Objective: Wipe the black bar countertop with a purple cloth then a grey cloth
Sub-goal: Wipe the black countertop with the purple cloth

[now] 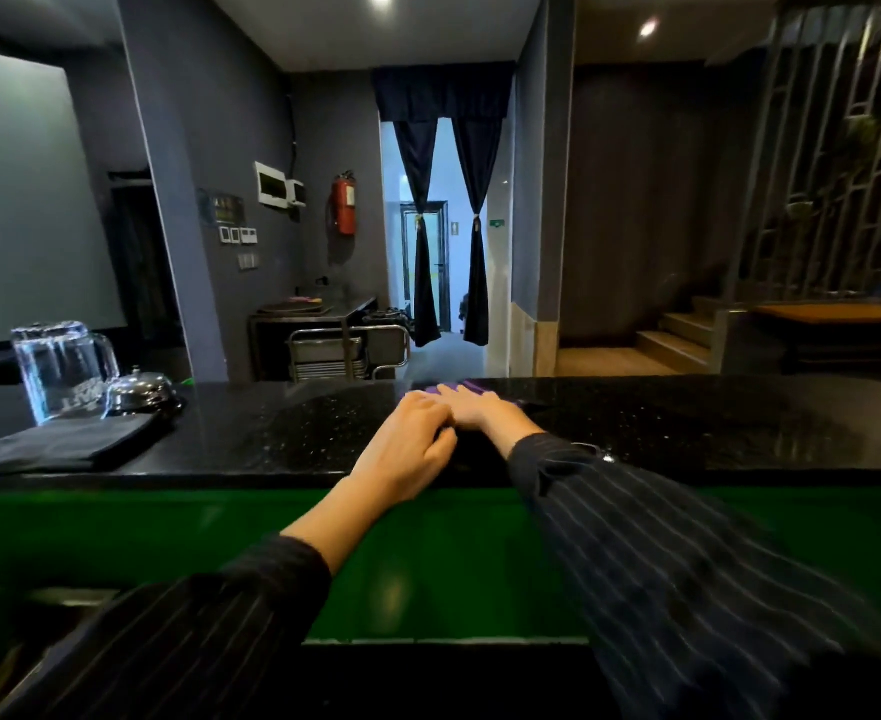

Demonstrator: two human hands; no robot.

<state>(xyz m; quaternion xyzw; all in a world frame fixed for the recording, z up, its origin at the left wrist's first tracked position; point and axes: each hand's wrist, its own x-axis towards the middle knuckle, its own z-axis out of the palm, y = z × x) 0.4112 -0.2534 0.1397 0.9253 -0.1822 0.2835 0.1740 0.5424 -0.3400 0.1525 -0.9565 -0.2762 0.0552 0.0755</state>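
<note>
The black speckled bar countertop (687,428) runs across the middle of the head view. My right hand (472,407) lies flat near the counter's far edge, pressing down on the purple cloth (472,388), of which only a strip shows past my fingers. My left hand (407,449) rests on the counter just in front of and left of the right hand, fingers curled, touching its wrist. A folded grey cloth (64,444) lies on the counter at the left.
Upturned glass mugs (61,371) and a metal call bell (139,392) stand behind the grey cloth at the left. A green panel (116,537) fronts the counter below its near edge. Beyond are a steel trolley (347,350) and a curtained doorway.
</note>
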